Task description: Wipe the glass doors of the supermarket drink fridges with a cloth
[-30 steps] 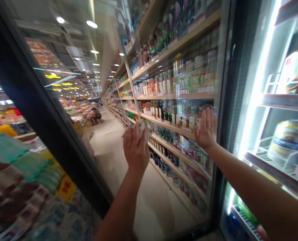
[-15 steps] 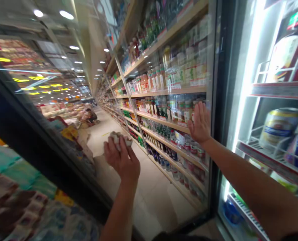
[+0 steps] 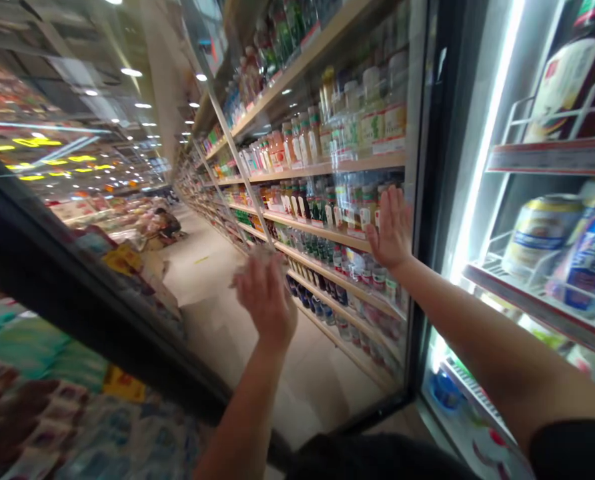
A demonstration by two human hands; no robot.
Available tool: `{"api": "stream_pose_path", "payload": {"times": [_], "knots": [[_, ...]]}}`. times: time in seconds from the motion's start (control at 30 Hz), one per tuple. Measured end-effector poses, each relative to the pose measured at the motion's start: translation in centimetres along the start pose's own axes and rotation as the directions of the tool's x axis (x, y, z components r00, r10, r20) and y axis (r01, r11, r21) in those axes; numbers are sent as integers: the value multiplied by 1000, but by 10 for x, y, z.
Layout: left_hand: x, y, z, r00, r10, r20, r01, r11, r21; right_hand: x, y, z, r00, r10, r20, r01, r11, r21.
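Left hand (image 3: 267, 300): fingers side by side, pointing up, closed over a pale crumpled cloth (image 3: 263, 253). Motion blur; cannot tell how tight the grip is. Cloth sits between fingers and glass pane (image 3: 302, 367), seemingly against it; true contact not clear.

Right hand (image 3: 391, 232): holds nothing, palm toward the pane near its right border, thumb spread away from the fingers. Probably a brace, judging by the straight arm.

Step in hand, as I read it: wiping the pane, mid-stroke. Next move calls for cloth kept flat, even pressure, right hand steadying the door.

Edges: dark frame bar (image 3: 102, 310) runs slantwise on the left, well apart from the cloth; dark post (image 3: 425, 200) stands just beside the right hand. Much bare pane lies below and between the hands, so open room there. Tight side is the right: beyond the post, lit cooler with shelf rail (image 3: 547, 312) and a can (image 3: 542, 233), right forearm passing in front. Green packs (image 3: 32, 343) lie past the left bar. Bottle shelves (image 3: 317, 227) and floor (image 3: 217, 293) show through the glass.
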State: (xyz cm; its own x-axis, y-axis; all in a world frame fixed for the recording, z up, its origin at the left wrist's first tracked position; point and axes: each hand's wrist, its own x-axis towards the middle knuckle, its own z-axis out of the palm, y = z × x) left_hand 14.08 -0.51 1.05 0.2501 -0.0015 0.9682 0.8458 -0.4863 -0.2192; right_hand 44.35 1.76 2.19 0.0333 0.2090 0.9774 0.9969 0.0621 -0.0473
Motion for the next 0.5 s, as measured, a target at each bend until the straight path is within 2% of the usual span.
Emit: {"api": "stream_pose_path", "payload": {"times": [0.07,0.1,0.13,0.2,0.23,0.33,0.4,0.5], "knots": [[-10,12,8,969,207,135,-193,975,-108,1,-1,0,1000,5,0,-5,1000,-21],[-10,14,8,958,247,145,-228,964,-134,1,-2,-1,1000,9,-3,-9,999,-34],[-6,11,7,965,235,115,-220,967,-131,2,-2,-1,1000,13,-4,-13,999,-46],[10,-1,2,997,71,-22,-72,995,-65,3,-3,-2,1000,16,-9,-16,997,-70],[19,-8,0,998,-5,-69,2,999,-39,4,-3,-2,1000,16,-6,-16,997,-81],[31,-14,0,990,-134,-32,135,991,16,5,-1,-2,998,40,39,-35,994,-101],[23,-1,6,992,-108,63,109,994,-13,5,1,-2,996,58,72,-50,993,-105],[11,17,15,970,112,216,-74,982,-176,5,1,-4,995,53,80,-45,994,-102]]}}
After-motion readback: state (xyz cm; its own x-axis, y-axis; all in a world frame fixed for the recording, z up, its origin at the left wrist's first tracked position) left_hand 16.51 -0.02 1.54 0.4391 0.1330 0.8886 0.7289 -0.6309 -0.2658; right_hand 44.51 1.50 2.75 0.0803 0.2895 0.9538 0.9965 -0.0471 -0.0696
